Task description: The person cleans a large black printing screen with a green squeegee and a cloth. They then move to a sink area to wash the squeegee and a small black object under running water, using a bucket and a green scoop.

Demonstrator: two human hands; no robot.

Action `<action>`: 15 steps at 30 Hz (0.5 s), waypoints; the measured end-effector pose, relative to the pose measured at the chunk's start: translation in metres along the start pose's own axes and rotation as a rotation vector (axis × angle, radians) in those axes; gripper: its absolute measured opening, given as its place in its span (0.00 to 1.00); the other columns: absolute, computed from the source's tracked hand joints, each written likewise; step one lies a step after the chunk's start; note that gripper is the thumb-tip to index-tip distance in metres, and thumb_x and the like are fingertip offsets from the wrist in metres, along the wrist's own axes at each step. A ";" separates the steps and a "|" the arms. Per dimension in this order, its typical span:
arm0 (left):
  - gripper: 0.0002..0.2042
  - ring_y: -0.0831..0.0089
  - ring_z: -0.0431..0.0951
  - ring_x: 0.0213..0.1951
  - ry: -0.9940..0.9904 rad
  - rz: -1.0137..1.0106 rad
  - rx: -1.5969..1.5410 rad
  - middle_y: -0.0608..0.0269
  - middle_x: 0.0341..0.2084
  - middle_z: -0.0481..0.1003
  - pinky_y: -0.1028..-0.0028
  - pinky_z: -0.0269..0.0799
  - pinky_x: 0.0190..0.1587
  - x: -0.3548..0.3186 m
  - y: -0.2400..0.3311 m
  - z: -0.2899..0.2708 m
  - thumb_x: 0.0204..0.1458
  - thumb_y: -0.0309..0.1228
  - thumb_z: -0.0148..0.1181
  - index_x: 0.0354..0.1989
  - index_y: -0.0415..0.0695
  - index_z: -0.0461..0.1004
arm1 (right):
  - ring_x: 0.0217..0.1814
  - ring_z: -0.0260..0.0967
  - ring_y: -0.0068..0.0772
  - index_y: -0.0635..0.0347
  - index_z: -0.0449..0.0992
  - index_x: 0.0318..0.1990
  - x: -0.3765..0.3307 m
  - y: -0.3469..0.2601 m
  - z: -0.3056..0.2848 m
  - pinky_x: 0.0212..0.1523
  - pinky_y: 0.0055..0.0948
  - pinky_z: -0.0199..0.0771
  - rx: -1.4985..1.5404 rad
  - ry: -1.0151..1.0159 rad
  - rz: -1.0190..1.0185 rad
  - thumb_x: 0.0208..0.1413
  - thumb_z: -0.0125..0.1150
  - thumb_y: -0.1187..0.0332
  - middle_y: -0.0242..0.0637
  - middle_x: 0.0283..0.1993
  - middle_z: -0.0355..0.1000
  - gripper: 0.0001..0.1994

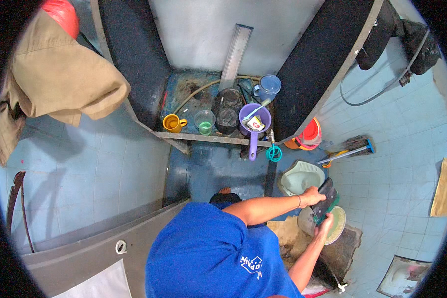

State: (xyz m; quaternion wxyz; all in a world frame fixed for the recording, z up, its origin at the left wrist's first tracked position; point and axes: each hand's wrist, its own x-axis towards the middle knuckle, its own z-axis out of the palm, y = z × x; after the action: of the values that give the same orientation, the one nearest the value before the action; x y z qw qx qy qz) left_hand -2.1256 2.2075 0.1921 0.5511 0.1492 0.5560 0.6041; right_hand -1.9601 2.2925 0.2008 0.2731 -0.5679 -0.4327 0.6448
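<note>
My left hand (315, 195) grips the top of a dark flat rectangular object with a green edge (325, 199). My right hand (326, 226) presses against its lower end. The object is held upright over a round pale green dish (338, 223) on the floor. A pale green squat toilet pan (299, 180) lies just left of the hands. Both forearms reach right from my blue shirt (208, 253).
A ledge (203, 137) holds a yellow mug (173, 122), a clear green cup (204, 121), a purple dipper (254, 124), dark jars and a blue jug (268, 87). An orange bucket (310, 134), a broom (350, 148), a beige garment (59, 74) and a grey door (84, 243) surround me.
</note>
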 end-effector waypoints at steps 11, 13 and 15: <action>0.24 0.63 0.77 0.40 -0.086 0.043 -0.082 0.49 0.37 0.77 0.65 0.72 0.42 -0.006 0.010 -0.005 0.41 0.40 0.63 0.42 0.32 0.74 | 0.42 0.69 0.36 0.62 0.71 0.44 0.009 -0.013 0.006 0.40 0.38 0.70 -0.126 -0.048 -0.118 0.56 0.45 0.60 0.35 0.41 0.70 0.16; 0.18 0.68 0.76 0.34 0.001 0.034 -0.074 0.56 0.32 0.77 0.68 0.71 0.38 -0.004 0.016 -0.002 0.44 0.38 0.62 0.39 0.36 0.76 | 0.40 0.69 0.33 0.60 0.71 0.40 0.017 -0.026 0.015 0.39 0.35 0.69 -0.173 -0.015 -0.092 0.57 0.45 0.58 0.34 0.40 0.71 0.15; 0.14 0.75 0.74 0.29 0.063 0.074 -0.047 0.64 0.27 0.77 0.71 0.70 0.32 0.014 0.016 -0.006 0.47 0.37 0.62 0.36 0.39 0.78 | 0.38 0.69 0.32 0.59 0.72 0.40 0.006 -0.017 0.020 0.38 0.34 0.70 -0.092 -0.037 -0.130 0.57 0.45 0.59 0.33 0.40 0.72 0.14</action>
State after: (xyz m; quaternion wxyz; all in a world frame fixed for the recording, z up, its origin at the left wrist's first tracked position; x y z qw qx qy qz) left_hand -2.1434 2.2194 0.1974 0.5138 0.1376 0.5530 0.6413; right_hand -1.9830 2.3002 0.2120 0.2800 -0.5386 -0.5025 0.6156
